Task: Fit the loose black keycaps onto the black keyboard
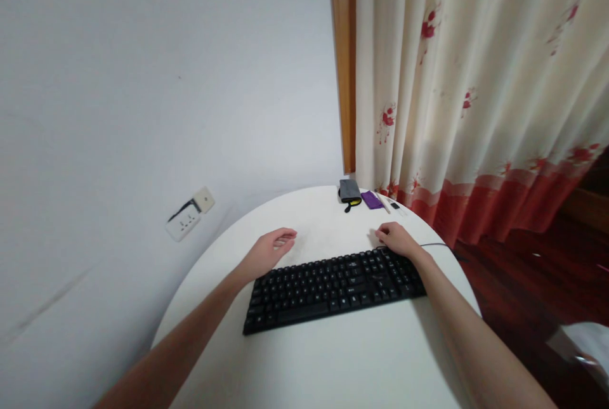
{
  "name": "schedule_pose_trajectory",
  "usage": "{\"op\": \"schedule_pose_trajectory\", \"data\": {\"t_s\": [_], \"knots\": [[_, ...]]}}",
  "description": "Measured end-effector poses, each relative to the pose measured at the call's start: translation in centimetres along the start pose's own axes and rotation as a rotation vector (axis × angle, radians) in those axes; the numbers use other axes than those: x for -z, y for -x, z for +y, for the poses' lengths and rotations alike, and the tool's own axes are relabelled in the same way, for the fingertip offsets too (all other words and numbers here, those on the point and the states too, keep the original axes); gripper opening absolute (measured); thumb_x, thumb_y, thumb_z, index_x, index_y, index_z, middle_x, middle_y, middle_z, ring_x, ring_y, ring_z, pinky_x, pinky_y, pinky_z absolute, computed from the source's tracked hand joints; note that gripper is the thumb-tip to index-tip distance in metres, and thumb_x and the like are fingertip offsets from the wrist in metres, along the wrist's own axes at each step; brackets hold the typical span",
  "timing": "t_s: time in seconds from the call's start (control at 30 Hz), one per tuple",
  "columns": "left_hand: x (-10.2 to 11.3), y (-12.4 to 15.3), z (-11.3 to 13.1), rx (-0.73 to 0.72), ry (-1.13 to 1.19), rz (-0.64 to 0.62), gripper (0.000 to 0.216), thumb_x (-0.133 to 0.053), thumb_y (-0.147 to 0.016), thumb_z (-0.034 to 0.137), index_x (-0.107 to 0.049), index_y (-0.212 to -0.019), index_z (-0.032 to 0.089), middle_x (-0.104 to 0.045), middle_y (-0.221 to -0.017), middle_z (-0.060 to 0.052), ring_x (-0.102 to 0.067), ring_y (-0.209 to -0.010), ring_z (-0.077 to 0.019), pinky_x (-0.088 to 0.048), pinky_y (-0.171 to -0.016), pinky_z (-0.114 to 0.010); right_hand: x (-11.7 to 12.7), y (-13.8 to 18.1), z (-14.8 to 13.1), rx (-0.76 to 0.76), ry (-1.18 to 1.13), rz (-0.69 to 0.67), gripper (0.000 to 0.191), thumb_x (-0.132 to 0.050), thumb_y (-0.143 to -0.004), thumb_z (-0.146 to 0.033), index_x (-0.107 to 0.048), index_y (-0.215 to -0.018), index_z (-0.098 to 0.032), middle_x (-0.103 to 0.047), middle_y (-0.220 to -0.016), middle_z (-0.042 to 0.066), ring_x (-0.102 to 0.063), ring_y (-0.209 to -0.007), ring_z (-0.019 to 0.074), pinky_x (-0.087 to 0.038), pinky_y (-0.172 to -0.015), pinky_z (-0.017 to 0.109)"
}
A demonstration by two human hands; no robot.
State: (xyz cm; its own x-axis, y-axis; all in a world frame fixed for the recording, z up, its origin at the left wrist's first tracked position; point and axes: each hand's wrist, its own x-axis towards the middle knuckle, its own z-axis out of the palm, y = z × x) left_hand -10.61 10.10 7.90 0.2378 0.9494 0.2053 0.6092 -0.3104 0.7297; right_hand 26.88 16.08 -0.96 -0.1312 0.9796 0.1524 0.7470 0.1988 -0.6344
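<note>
A black keyboard [333, 285] lies at a slight tilt across the white round table. Just beyond its far left corner is my left hand [269, 250], its fingers bent and the thumb apart from them, with nothing between. My right hand [397, 238] rests over the keyboard's far right edge. Its fingers curl downward, and what they hold, if anything, is hidden. Close to that hand a thin black cable [435, 245] runs off to the right over the tabletop.
At the back of the table [304, 361] lie a grey pouch [349, 190], a purple cloth-like item [372, 200] and a few small thin items. A wall with a socket [183, 224] borders the left side. A floral curtain [442, 111] hangs behind on the right.
</note>
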Motion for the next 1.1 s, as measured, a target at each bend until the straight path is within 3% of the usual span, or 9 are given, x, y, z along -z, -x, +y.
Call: {"op": "schedule_pose_trajectory", "data": {"t_s": [0.13, 0.23, 0.4, 0.5, 0.63, 0.77, 0.93, 1.1], "knots": [[2.5, 5.7, -5.1, 0.18, -0.041, 0.094, 0.049, -0.062, -0.079, 0.052, -0.064, -0.117, 0.022, -0.065, -0.126, -0.01, -0.063, -0.113, -0.0278, -0.05, -0.099, -0.04, 0.2, 0.4, -0.9, -0.02, 0.07, 0.077, 0.02, -0.053, -0.087, -0.025, -0.069, -0.08, -0.016, -0.072, -0.084, 0.011, -0.063, -0.077, 0.0201, -0.043, -0.071, 0.028], [2.6, 9.5, -8.0, 0.246, -0.041, 0.041, 0.068, -0.056, -0.083, 0.055, -0.048, -0.137, 0.015, -0.055, -0.138, -0.016, -0.057, -0.123, -0.0302, -0.049, -0.101, -0.043, 0.3, 0.7, -2.5, -0.024, 0.124, 0.151, 0.021, -0.05, -0.088, -0.024, -0.069, -0.085, -0.015, -0.071, -0.088, 0.011, -0.063, -0.08, 0.0202, -0.042, -0.073, 0.028], [2.3, 13.8, -9.1, 0.131, -0.144, -0.098, 0.085, -0.065, -0.08, 0.04, -0.026, -0.153, 0.022, -0.031, -0.157, -0.011, -0.033, -0.143, -0.0302, -0.025, -0.118, -0.049, -0.8, 2.9, -6.9, 0.043, 0.198, 0.193, 0.026, -0.046, -0.092, -0.028, -0.069, -0.095, -0.015, -0.069, -0.099, 0.012, -0.061, -0.093, 0.0227, -0.043, -0.085, 0.031], [2.0, 15.1, -9.3, 0.062, -0.201, -0.162, 0.102, -0.075, -0.071, 0.033, -0.018, -0.155, 0.024, -0.021, -0.161, -0.01, -0.027, -0.145, -0.0319, -0.024, -0.119, -0.05, -2.3, 6.5, -8.7, 0.05, 0.352, 0.246, 0.036, -0.044, -0.095, -0.039, -0.068, -0.107, -0.017, -0.066, -0.109, 0.015, -0.059, -0.101, 0.0291, -0.044, -0.089, 0.04], [1.2, 15.1, -10.4, 0.031, -0.283, -0.091, 0.095, -0.07, -0.077, 0.032, -0.017, -0.156, 0.024, -0.024, -0.16, -0.01, -0.029, -0.145, -0.0308, -0.023, -0.119, -0.05, -4.5, 12.1, -7.8, -0.005, 0.519, 0.298, 0.052, -0.045, -0.093, -0.053, -0.057, -0.132, -0.02, -0.055, -0.135, 0.017, -0.049, -0.12, 0.0394, -0.044, -0.091, 0.054], [0.0, 13.8, -10.3, -0.022, -0.324, -0.032, 0.091, -0.068, -0.08, 0.034, -0.017, -0.155, 0.026, -0.03, -0.158, -0.01, -0.036, -0.141, -0.0302, -0.027, -0.118, -0.051, -5.1, 15.1, -4.5, 0.046, 0.548, 0.302, 0.058, -0.042, -0.094, -0.053, -0.051, -0.14, -0.018, -0.047, -0.144, 0.017, -0.041, -0.133, 0.0355, -0.039, -0.105, 0.052], [-2.8, 11.1, -7.1, -0.081, -0.333, -0.035, 0.092, -0.072, -0.075, 0.037, -0.025, -0.152, 0.023, -0.039, -0.153, -0.012, -0.043, -0.137, -0.0311, -0.034, -0.115, -0.048, -3.1, 14.2, 0.4, 0.044, 0.534, 0.334, 0.059, -0.041, -0.095, -0.05, -0.051, -0.14, -0.013, -0.043, -0.147, 0.019, -0.04, -0.136, 0.0341, -0.033, -0.112, 0.049], [-7.1, 6.1, -3.0, -0.106, -0.33, -0.067, 0.093, -0.072, -0.075, 0.041, -0.026, -0.151, 0.016, -0.04, -0.151, -0.017, -0.045, -0.135, -0.032, -0.037, -0.113, -0.044, 0.8, 11.5, 6.0, 0.017, 0.584, 0.331, 0.059, -0.036, -0.096, -0.049, -0.052, -0.139, -0.012, -0.045, -0.146, 0.019, -0.041, -0.136, 0.0327, -0.032, -0.113, 0.049]]}}
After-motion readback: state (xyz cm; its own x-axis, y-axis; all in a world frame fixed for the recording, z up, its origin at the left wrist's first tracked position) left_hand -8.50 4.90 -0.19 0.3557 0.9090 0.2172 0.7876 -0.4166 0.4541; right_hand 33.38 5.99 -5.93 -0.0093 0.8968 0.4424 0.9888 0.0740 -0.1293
